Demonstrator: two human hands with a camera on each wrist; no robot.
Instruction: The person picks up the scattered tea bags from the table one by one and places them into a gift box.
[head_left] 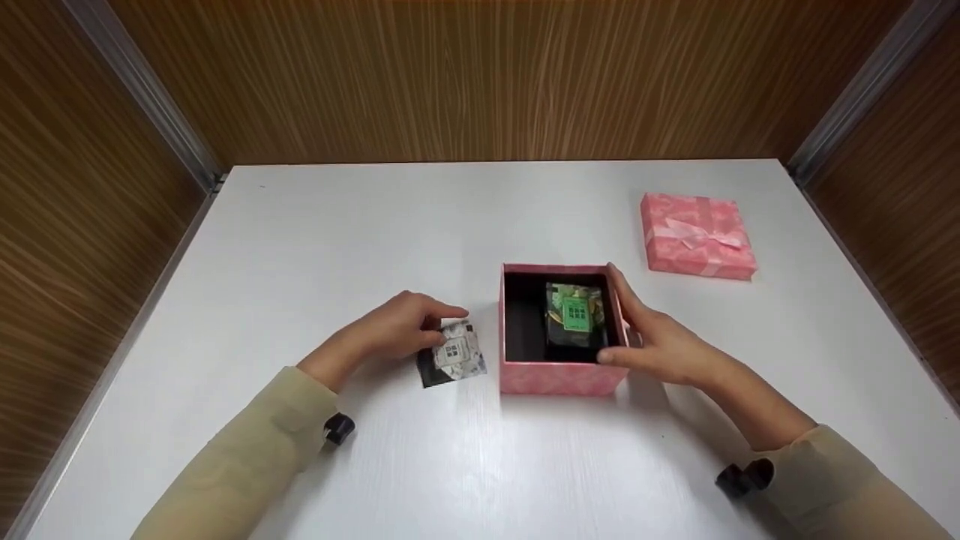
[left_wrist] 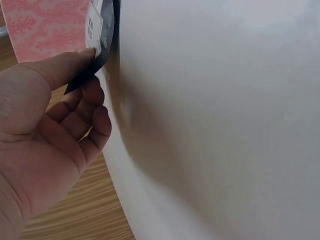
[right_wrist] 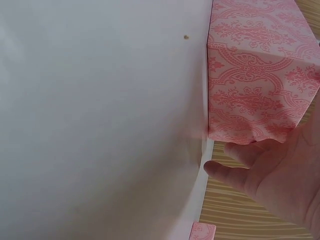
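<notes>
My left hand point(head_left: 397, 326) pinches a flat black-and-white sachet point(head_left: 459, 352) close over the table, left of the pink gift box. In the left wrist view the thumb lies on the sachet's printed face, and the other fingers are bent beneath it. The pink patterned box point(head_left: 562, 379) stands without its lid, its black inside facing up. Within it, toward the right, lies a green-and-black sachet point(head_left: 576, 311). My right hand point(head_left: 667, 349) holds the box's right side, thumb at the near corner and a finger along the far one. Lower fingers point(right_wrist: 235, 175) extend beside the box wall.
The pink lid point(head_left: 697, 236) with a ribbon bow sits at the back right of the white table point(head_left: 375, 225). Wood-grain panels point(head_left: 480, 82) rise behind the table and along both sides.
</notes>
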